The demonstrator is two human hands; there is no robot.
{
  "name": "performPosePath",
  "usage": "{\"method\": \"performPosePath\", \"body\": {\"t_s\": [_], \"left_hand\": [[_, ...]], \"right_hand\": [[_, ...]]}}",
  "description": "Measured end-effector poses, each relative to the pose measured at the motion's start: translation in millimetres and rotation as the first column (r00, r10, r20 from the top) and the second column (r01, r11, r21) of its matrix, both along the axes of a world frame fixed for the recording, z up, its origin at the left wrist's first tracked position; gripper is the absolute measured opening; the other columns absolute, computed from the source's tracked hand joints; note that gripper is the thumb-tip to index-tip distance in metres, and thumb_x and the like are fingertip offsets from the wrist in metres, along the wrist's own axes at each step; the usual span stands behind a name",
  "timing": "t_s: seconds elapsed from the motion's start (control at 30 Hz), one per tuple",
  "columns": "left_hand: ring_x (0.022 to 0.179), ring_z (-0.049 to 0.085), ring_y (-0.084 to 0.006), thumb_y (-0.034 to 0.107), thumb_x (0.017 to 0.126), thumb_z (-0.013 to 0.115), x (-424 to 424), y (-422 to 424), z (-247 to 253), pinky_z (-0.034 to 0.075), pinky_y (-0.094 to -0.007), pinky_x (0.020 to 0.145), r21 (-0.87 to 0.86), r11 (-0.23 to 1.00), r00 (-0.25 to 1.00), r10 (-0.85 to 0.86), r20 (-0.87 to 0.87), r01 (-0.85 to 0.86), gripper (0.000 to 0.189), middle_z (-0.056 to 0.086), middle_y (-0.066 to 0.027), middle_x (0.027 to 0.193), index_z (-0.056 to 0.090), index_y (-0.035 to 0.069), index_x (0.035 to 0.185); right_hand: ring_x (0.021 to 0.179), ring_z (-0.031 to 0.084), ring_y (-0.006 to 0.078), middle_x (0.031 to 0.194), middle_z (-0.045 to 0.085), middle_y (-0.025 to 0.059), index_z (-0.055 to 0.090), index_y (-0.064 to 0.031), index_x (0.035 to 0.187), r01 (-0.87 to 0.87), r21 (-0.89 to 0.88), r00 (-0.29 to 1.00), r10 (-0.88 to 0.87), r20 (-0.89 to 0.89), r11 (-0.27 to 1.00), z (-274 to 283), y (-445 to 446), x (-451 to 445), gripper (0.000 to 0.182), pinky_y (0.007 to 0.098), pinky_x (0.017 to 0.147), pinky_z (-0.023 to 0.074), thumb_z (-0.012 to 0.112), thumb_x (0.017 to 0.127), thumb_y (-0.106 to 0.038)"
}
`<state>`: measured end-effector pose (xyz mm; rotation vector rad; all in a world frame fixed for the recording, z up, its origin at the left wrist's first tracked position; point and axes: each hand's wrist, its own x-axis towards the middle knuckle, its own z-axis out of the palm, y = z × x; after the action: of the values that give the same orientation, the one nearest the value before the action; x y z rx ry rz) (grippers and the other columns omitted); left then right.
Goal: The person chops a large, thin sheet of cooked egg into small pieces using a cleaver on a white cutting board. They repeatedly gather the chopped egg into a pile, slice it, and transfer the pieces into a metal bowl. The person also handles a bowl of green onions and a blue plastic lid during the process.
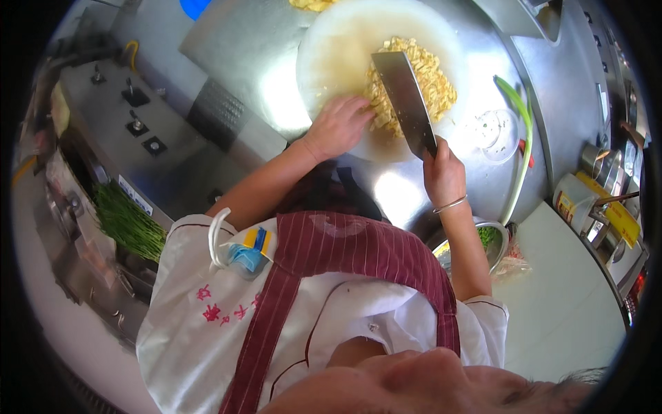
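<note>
A heap of chopped yellow-brown food (434,83), its kind hard to tell, lies on a round whitish cutting board (331,57). My right hand (446,173) grips a Chinese cleaver (406,98) by its handle. The broad blade slants across the heap, one face towards me. At the heap's left edge is my left hand (341,127), fingers slightly spread, the tips touching the pieces and nothing plainly held. A few crumbs cling to the blade near the handle.
Right of the board are a clear plastic lid or dish (497,135), a long green onion (522,150) and something red (526,152). A metal bowl of chopped greens (489,238) sits near my right forearm. Green stalks (126,220) lie left, beside a steel counter with knobs (137,124).
</note>
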<state>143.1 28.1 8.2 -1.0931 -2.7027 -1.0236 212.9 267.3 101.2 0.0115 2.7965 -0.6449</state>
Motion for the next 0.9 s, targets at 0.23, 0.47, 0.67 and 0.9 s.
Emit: {"method": "performPosePath", "body": {"t_s": [0.23,0.47,0.67,0.9], "left_hand": [[0.111,0.053,-0.0274,0.008,0.072,0.065,4,-1,-4,0.042,-0.0406,0.096,0.022,1.0,1.0,-0.01,0.024,0.01,0.038,0.056,-0.0073,0.115,0.064,0.01,0.109],[0.106,0.054,-0.025,0.008,0.072,0.065,11,-12,-1,0.044,-0.0385,0.092,0.043,0.999,1.0,0.025,0.006,-0.025,0.029,0.058,-0.0062,0.108,0.066,0.009,0.101],[0.107,0.055,-0.0276,0.005,0.07,0.066,6,-21,-6,0.044,-0.0402,0.093,0.113,0.994,0.999,-0.008,0.033,0.004,0.032,0.059,-0.0072,0.109,0.065,0.008,0.102],[0.107,0.055,-0.0272,0.006,0.072,0.065,14,-24,-5,0.044,-0.0403,0.093,0.097,0.995,0.997,-0.03,0.065,0.023,0.027,0.059,-0.0062,0.107,0.065,0.008,0.099]], "right_hand": [[0.073,0.062,0.0427,0.084,0.064,0.0243,0.047,-0.0035,0.112,0.04,0.013,0.998,-0.041,0.055,0.999,-17,-6,-4,0.027,0.0507,0.064,0.0505,0.053,0.086,-0.011],[0.071,0.062,0.042,0.085,0.064,0.0241,0.047,-0.0034,0.108,-0.026,0.026,0.998,0.024,0.064,0.999,-7,-17,0,0.025,0.0497,0.063,0.051,0.055,0.086,-0.01],[0.071,0.062,0.0418,0.086,0.064,0.0235,0.048,-0.0039,0.108,0.022,-0.02,1.0,-0.021,0.015,1.0,-11,-17,-3,0.023,0.0492,0.062,0.0511,0.053,0.086,-0.01],[0.073,0.062,0.0418,0.088,0.064,0.0241,0.049,-0.0038,0.109,-0.034,0.008,0.991,0.033,0.131,0.999,-15,-26,-4,0.024,0.0506,0.064,0.0503,0.053,0.087,-0.012]]}}
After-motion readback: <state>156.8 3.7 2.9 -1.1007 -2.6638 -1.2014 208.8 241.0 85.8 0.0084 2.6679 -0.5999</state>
